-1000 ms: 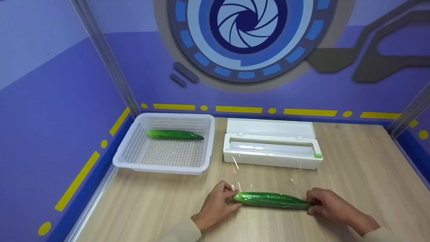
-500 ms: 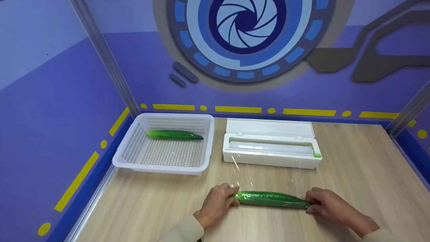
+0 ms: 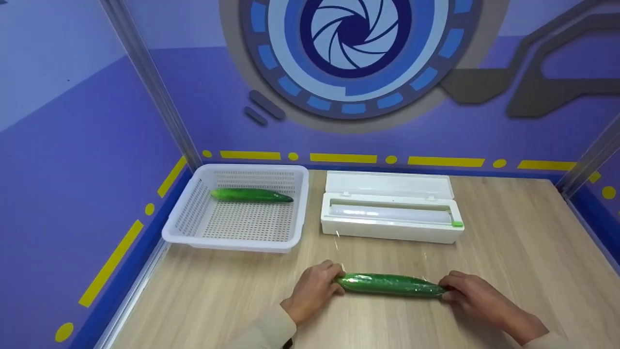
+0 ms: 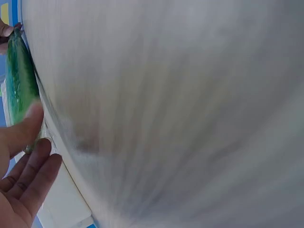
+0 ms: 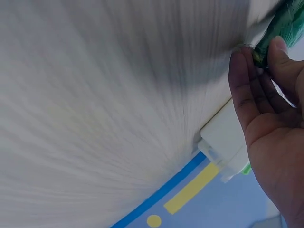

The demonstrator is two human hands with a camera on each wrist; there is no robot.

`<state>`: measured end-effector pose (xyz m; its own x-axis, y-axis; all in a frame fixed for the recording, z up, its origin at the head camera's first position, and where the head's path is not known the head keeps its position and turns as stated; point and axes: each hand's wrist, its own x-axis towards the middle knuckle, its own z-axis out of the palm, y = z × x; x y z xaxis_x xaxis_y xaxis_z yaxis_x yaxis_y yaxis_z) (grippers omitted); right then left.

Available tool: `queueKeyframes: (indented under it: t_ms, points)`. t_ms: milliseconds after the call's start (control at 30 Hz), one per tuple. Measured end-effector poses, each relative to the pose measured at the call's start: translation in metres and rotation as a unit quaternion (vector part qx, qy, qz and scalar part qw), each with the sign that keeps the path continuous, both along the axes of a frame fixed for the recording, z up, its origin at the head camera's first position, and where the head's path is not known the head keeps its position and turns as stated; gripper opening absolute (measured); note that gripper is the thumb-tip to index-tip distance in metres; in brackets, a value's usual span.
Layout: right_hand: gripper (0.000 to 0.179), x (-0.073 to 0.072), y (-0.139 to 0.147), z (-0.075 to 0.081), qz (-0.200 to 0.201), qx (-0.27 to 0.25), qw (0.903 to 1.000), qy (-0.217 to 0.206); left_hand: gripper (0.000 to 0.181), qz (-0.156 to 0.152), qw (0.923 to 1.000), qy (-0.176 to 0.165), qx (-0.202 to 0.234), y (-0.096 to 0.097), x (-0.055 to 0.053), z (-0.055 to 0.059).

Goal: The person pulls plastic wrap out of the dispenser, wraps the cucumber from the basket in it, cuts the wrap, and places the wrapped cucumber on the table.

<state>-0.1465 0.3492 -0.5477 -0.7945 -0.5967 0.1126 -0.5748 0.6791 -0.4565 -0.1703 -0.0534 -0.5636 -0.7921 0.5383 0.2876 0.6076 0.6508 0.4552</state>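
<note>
Well, the held cucumber (image 3: 390, 284) gleams green under clear film (image 3: 382, 258)

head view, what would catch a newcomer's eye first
Probably the large round blue-and-white wall graphic at top centre. Next, the long, shiny green cucumber at lower centre, its ends held by the left hand and right hand. Behind it stands an open white rectangular box.

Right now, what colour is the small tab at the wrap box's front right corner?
The small tab is green, clearest in the head view.
</note>
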Motion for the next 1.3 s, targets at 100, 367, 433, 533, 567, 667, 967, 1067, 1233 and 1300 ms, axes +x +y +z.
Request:
queueKeyframes:
  t_ms: [100, 367, 433, 533, 567, 667, 967, 1067, 1233, 1300]
  points:
    - [0.014, 0.003, -0.005, 0.002, -0.034, 0.034, 0.9988, -0.010, 0.022, -0.002, 0.9998, -0.014, 0.014, -0.001, -0.004, 0.001]
    - [0.030, 0.012, -0.014, 0.006, -0.112, 0.048, 0.9918, -0.038, 0.021, -0.028, 0.9988, -0.034, 0.022, -0.004, -0.013, 0.000]
    - [0.034, 0.013, -0.014, 0.006, -0.109, 0.042, 0.9926, -0.034, 0.021, -0.031, 0.9983, -0.042, 0.027, -0.004, -0.013, 0.000]
    - [0.034, 0.014, -0.014, 0.003, -0.107, 0.040, 0.9931, -0.027, 0.022, -0.033, 0.9974, -0.056, 0.030, -0.005, -0.015, 0.000]
    - [0.032, 0.013, -0.014, 0.002, -0.106, 0.039, 0.9933, -0.024, 0.022, -0.034, 0.9972, -0.060, 0.030, -0.005, -0.015, 0.000]
    - [0.025, 0.011, -0.014, 0.001, -0.103, 0.034, 0.9938, -0.022, 0.023, -0.030, 0.9968, -0.070, 0.025, -0.005, -0.016, 0.000]
    - [0.011, -0.001, -0.005, 0.000, -0.037, 0.022, 0.9991, 0.002, 0.040, -0.012, 0.9995, -0.028, -0.014, -0.006, -0.009, -0.003]
    - [0.009, -0.003, -0.003, 0.000, -0.024, 0.028, 0.9993, 0.002, 0.052, -0.005, 0.9997, -0.011, -0.022, -0.005, -0.006, -0.005]
    - [0.010, -0.006, -0.001, 0.000, -0.002, 0.029, 0.9996, 0.006, 0.049, 0.001, 0.9999, 0.013, -0.005, -0.004, -0.006, -0.007]
    - [0.013, -0.006, -0.001, -0.002, 0.003, 0.030, 0.9995, 0.009, 0.040, 0.000, 0.9999, 0.010, 0.010, -0.004, -0.006, -0.008]
